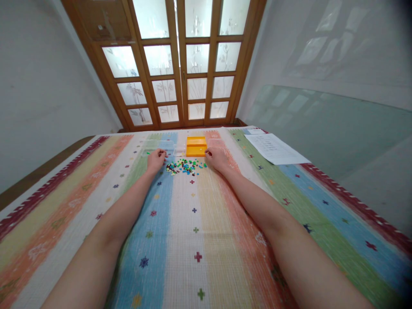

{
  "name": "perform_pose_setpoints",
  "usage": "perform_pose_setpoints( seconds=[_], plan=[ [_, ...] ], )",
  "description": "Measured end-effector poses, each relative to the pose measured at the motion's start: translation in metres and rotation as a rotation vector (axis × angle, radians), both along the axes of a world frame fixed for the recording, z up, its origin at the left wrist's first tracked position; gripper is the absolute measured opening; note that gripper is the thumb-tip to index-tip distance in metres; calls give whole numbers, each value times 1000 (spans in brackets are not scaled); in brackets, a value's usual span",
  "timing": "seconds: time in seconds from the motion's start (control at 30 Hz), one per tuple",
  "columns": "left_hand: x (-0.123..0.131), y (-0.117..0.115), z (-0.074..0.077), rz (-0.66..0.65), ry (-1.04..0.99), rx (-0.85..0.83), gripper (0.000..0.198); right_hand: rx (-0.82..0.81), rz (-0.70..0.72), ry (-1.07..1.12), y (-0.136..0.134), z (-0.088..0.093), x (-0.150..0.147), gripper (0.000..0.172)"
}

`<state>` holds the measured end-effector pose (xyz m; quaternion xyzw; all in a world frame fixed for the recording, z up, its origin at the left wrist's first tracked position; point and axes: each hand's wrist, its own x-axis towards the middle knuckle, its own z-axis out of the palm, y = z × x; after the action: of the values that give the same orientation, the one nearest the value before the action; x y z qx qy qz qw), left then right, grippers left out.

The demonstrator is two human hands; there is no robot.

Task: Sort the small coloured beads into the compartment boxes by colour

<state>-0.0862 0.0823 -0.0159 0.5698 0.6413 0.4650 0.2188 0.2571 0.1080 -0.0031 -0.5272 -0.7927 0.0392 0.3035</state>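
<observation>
A heap of small coloured pieces (186,166) lies on the striped cloth (193,240) far ahead of me. My left hand (156,159) rests at the heap's left edge with its fingers curled in; what they hold is too small to see. At the heap's right edge my right hand (216,158) rests with its fingers bent in a pinch. Just behind the heap stands an orange tray (196,146). Left of it are clear plastic trays (161,147).
A printed sheet of paper (275,148) lies at the far right of the cloth. A glass panel (337,128) leans along the right wall. Wooden doors with frosted panes (180,64) stand beyond the far edge.
</observation>
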Motion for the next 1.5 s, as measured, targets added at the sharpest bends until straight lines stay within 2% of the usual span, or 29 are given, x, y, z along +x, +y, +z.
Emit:
perform_pose_setpoints(
  seconds=[0.07,0.17,0.43,0.57,0.77,0.83,0.97,1.13,1.2,1.37,1.5],
  plan=[
    [-7,5,-5,20,-158,-29,19,-7,10,-3,0,-1,0,23],
    [-11,8,-7,59,-275,-53,19,-10,17,-4,1,-2,0,23],
    [-8,0,8,101,-350,-62,18,-3,25,-12,4,-5,0,24],
    [-7,-1,11,85,-432,-60,19,-7,35,-9,5,-6,0,25],
    [-7,-1,14,-4,-512,-66,42,13,43,3,6,-9,0,25],
    [-7,-2,15,-9,-467,-59,42,18,42,-1,6,-9,0,25],
    [-13,-5,19,-84,-216,-14,21,13,38,-15,7,-10,0,25],
    [-28,-11,22,-420,97,-73,15,19,30,-30,7,-10,0,25],
    [-32,-13,22,-504,218,-107,16,13,28,-26,6,-9,-1,25],
    [-33,-16,21,-516,309,-116,24,10,33,-29,5,-9,0,25],
    [-34,-15,20,-541,327,-97,21,17,46,-40,5,-9,0,24]
  ],
)
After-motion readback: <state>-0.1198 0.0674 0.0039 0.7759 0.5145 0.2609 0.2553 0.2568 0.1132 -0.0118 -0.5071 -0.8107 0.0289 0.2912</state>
